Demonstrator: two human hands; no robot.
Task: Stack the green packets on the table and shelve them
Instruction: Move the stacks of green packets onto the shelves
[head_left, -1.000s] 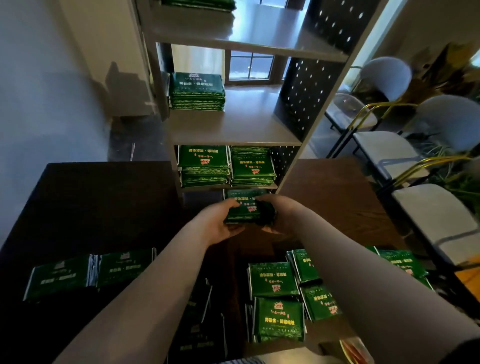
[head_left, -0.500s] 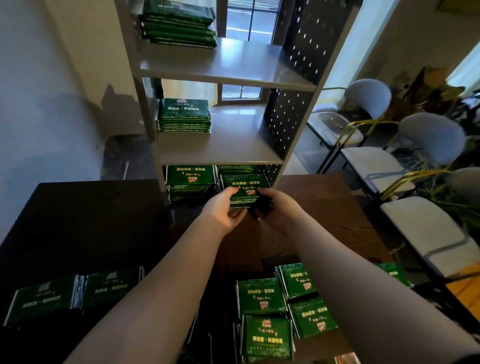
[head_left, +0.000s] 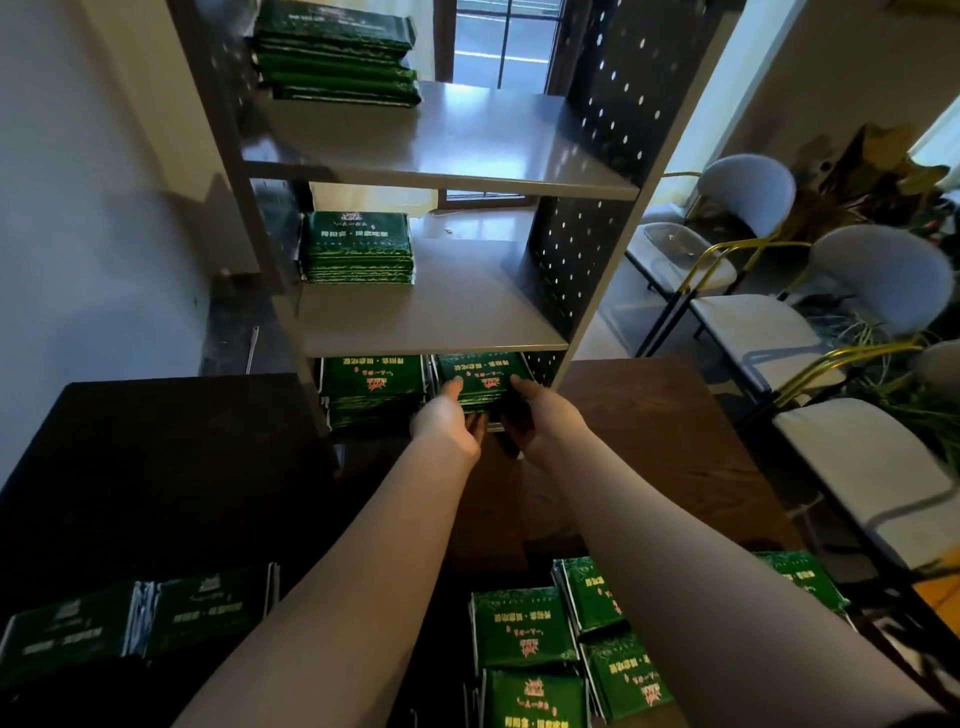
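A stack of green packets (head_left: 480, 375) sits at the mouth of the lowest shelf bay, on its right half. My left hand (head_left: 449, 423) grips its left edge, thumb on top. My right hand (head_left: 540, 413) grips its right edge the same way. Another stack (head_left: 371, 384) fills the left half of that bay. The grey shelf unit (head_left: 431, 327) also carries a stack (head_left: 358, 247) on the middle board and one (head_left: 335, 52) on the top board. Loose packets lie on the dark table: several near the front right (head_left: 524, 626) and two at the front left (head_left: 130, 621).
The shelf's perforated right side panel (head_left: 587, 218) stands close beside my right hand. Grey chairs with yellow legs (head_left: 753, 322) line the right side past the table edge. A grey wall runs along the left.
Both hands have carried the stack forward from above the table into the lowest shelf bay, onto the pile at its right. My view has tilted up.
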